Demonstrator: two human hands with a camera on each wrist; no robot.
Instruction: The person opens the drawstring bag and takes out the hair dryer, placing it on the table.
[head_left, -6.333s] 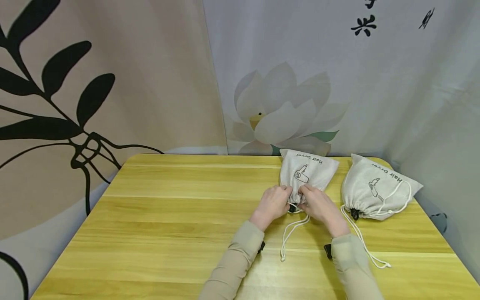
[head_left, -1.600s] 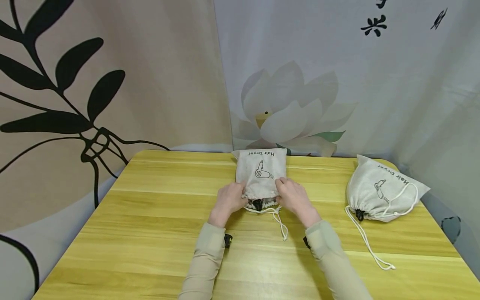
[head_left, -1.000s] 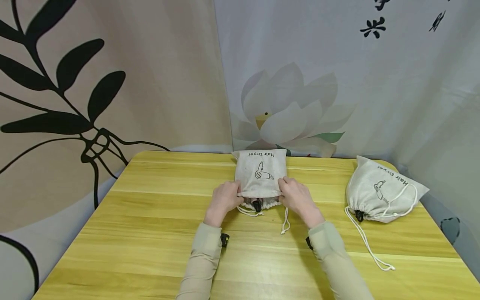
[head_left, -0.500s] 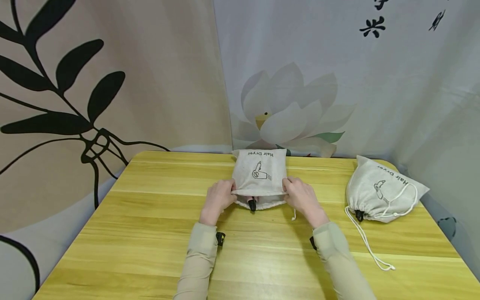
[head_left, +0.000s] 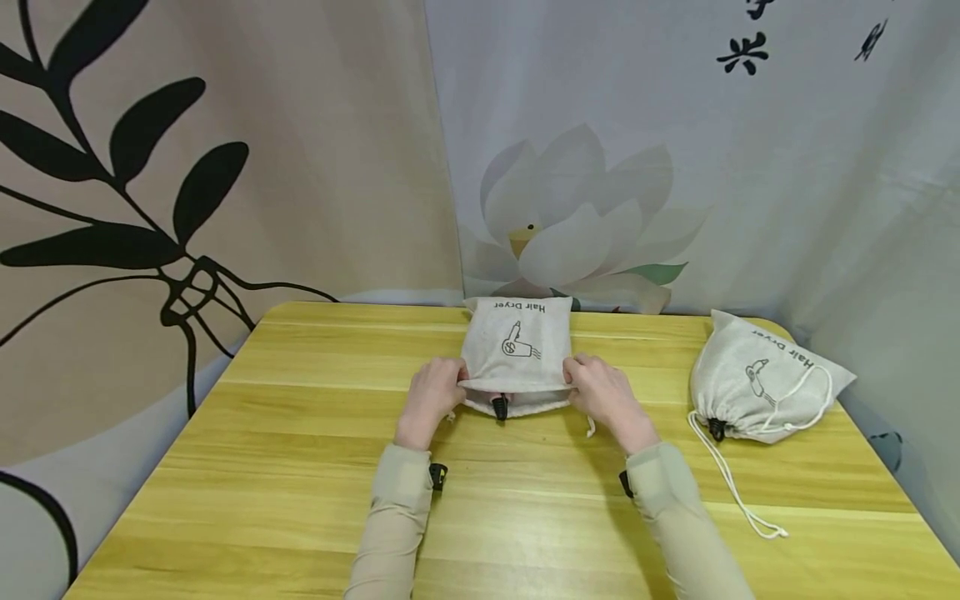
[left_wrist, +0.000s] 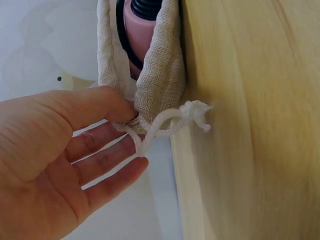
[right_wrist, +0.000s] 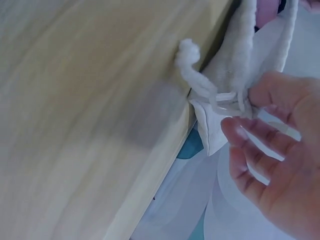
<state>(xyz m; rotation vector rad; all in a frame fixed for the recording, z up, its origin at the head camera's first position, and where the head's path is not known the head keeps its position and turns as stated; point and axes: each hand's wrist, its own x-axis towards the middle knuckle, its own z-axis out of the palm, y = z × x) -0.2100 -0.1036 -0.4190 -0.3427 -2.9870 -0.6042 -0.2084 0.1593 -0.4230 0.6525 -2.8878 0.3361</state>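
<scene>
At the table's far edge lies a pale cloth drawstring bag (head_left: 517, 342) printed "Hair Dryer", its mouth spread wide toward me. My left hand (head_left: 431, 400) pinches the left corner of the mouth between thumb and index finger. The opposite corner is pinched by my right hand (head_left: 603, 400). Inside, the left wrist view shows a pink hair dryer (left_wrist: 139, 37) with a black ribbed part; most of it is hidden by the cloth. A black piece (head_left: 499, 407) pokes out of the mouth. Short white drawstring ends (left_wrist: 195, 112) hang by each hand, one a knotted cord (right_wrist: 190, 65).
A second "Hair Dryer" bag (head_left: 731, 375), cinched with a black toggle (head_left: 717, 430), lies at the right, its white cord (head_left: 735, 487) trailing forward. The wooden table (head_left: 262, 467) meets a printed curtain (head_left: 337, 150) behind.
The bag has moved left from beside the second bag. Its gathered mouth has been pulled wide, my hands have spread apart, and the long drawstring loop has shortened. The last half second shows little movement.
</scene>
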